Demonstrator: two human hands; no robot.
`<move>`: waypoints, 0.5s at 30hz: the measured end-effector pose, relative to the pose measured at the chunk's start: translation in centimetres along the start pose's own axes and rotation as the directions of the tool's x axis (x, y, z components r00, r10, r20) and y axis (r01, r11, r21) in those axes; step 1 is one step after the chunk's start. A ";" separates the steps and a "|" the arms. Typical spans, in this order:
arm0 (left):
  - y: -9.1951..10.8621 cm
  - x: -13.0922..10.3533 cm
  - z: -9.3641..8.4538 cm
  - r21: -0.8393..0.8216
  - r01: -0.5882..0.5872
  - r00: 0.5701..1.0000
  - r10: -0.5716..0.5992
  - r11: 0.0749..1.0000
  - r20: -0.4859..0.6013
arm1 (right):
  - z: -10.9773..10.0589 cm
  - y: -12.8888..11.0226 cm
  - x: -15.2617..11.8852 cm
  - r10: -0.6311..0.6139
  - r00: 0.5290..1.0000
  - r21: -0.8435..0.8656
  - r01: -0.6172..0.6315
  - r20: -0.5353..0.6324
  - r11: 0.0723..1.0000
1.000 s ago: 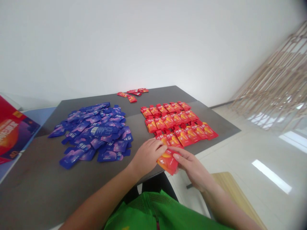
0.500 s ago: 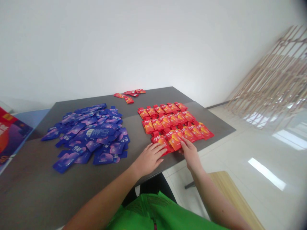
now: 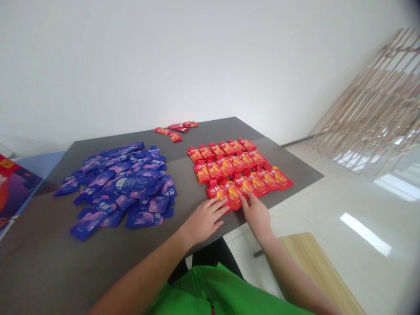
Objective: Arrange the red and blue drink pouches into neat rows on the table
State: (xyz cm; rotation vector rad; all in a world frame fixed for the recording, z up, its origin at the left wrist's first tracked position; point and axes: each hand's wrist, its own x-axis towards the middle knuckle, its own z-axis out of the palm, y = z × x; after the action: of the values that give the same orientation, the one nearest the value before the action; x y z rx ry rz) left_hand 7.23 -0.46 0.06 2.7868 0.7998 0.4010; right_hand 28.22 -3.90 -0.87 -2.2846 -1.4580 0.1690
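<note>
Red packets with orange prints lie in three overlapping rows on the right half of the grey table. My left hand (image 3: 204, 220) rests with its fingers apart on the front-left red packet (image 3: 217, 192). Beside it, my right hand (image 3: 256, 212) has thumb and fingertips at the lower edge of the neighbouring red packet (image 3: 233, 192) in the front row; whether they pinch it is hard to make out. A large loose pile of blue-purple packets (image 3: 131, 181) spreads over the table's left half.
Several loose red packets (image 3: 175, 137) lie near the back edge of the table (image 3: 226, 127). A red and purple printed box (image 3: 15, 188) stands at the far left. Right of the table are a wooden stool (image 3: 315, 262) and a bamboo rack (image 3: 370, 100) by the wall.
The red packet that my right hand held raised over the front row now lies lower, in line with the row. My right hand has moved slightly left.
</note>
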 end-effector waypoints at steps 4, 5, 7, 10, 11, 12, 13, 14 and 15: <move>0.2 0.0 0.2 0.024 -0.009 1.000 0.009 1.000 0.020 | 0.3 0.1 -0.5 -0.017 1.000 -0.026 0.017 -0.012 1.000; 0.2 0.0 0.3 0.030 -0.010 1.000 0.009 0.999 0.024 | 0.4 0.1 -0.6 -0.017 1.000 -0.024 0.016 -0.015 1.000; 0.2 0.0 0.4 0.044 -0.011 1.000 0.010 0.999 0.026 | 0.6 0.0 -0.7 -0.011 1.000 -0.018 0.010 -0.025 1.000; 0.2 0.0 0.5 0.061 -0.011 1.000 0.010 0.998 0.015 | 0.8 -0.1 -0.9 -0.006 0.999 -0.018 0.005 -0.041 1.000; 0.2 0.0 0.5 0.064 -0.010 1.000 0.009 0.998 0.010 | 0.9 -0.1 -0.9 -0.012 0.999 -0.022 0.011 -0.047 1.000; 0.2 0.0 0.5 0.065 -0.009 1.000 0.009 0.998 0.007 | 1.0 0.0 -0.9 -0.021 0.998 -0.029 0.019 -0.056 0.999; 0.1 0.0 0.5 0.065 -0.009 1.000 0.008 0.998 0.004 | 1.0 0.1 -1.0 -0.035 0.997 -0.034 0.033 -0.069 0.999; 0.1 0.0 0.6 0.064 -0.009 1.000 0.009 0.998 0.002 | 1.1 0.3 -1.0 -0.054 0.995 -0.038 0.051 -0.089 0.998; 0.0 0.0 0.6 0.062 -0.009 1.000 0.009 0.998 0.000 | 1.1 0.5 -1.0 -0.077 0.990 -0.039 0.073 -0.116 0.997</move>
State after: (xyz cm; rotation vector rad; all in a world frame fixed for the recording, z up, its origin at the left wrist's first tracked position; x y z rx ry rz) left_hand 7.39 -0.60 -0.47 2.8488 0.8137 0.3842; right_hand 27.81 -4.67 -2.18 -2.2218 -1.4940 -0.0128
